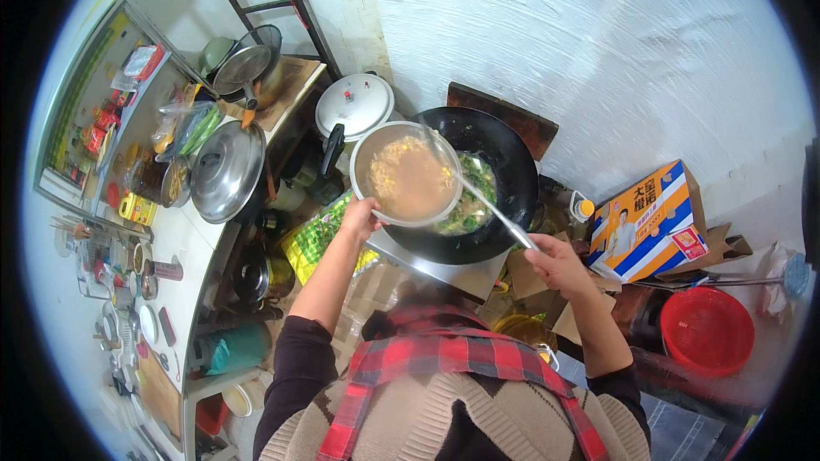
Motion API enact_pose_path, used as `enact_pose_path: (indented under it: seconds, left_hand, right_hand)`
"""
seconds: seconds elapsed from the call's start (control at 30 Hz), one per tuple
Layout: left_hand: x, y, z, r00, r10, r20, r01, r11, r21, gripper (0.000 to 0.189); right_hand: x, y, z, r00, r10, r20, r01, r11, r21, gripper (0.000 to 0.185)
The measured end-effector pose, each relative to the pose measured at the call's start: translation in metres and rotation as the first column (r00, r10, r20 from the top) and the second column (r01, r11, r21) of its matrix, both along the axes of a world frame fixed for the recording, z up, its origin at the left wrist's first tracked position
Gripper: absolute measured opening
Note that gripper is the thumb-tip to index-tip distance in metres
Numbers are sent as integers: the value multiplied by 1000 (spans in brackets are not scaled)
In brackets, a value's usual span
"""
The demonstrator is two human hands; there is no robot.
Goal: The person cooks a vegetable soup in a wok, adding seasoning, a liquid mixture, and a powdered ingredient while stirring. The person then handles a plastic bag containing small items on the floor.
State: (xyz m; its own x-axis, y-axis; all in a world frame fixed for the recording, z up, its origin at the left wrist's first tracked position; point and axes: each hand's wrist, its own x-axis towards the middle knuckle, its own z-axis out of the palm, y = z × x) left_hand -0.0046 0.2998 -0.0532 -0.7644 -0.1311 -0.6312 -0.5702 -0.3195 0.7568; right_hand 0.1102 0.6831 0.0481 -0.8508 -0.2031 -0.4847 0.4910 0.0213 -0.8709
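Observation:
My left hand (pixel 360 216) grips the near rim of a pale round basin (pixel 419 220), which holds a brownish mixture with grain-like bits and yellow pieces. The basin is over the left part of a black wok (pixel 522 179). Green leafy food and white pieces in broth (pixel 477 182) show in the wok. In my right hand (pixel 556 264) is the metal handle of a long utensil (pixel 493 208). Its far end lies at the basin's right side, blurred, so its shape and whether it touches the basin cannot be told.
A pressure cooker (pixel 354 99) stands behind the basin, its black handle (pixel 333 150) pointing towards me. To the left runs a white counter (pixel 192 240) with a lidded metal pan (pixel 229 169). On the right are an oil bottle (pixel 580 208), a printed carton (pixel 647 221) and a red plastic basket (pixel 708 333).

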Motion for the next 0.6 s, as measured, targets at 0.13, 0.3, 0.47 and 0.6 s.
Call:
enact_pose_path:
  seconds: [0.13,0.3,0.47,0.6]
  left_hand:
    - [1,1,-5,999,-37,-19,36,999,-14,41]
    - [6,-2,-3,999,-5,-41,8,997,77,38]
    - [11,-6,-2,998,32,-48,-28,995,98,35]
    - [14,-13,-3,997,52,-56,-47,995,91,35]
  right_hand:
    - [6,-27,-10,996,77,44,-73,994,-87,35]
    - [10,-41,-23,990,136,37,-131,986,-105,37]
    - [12,-47,-30,986,161,53,-160,987,-27,35]
    - [10,-51,-37,976,212,-56,-213,977,-10,35]
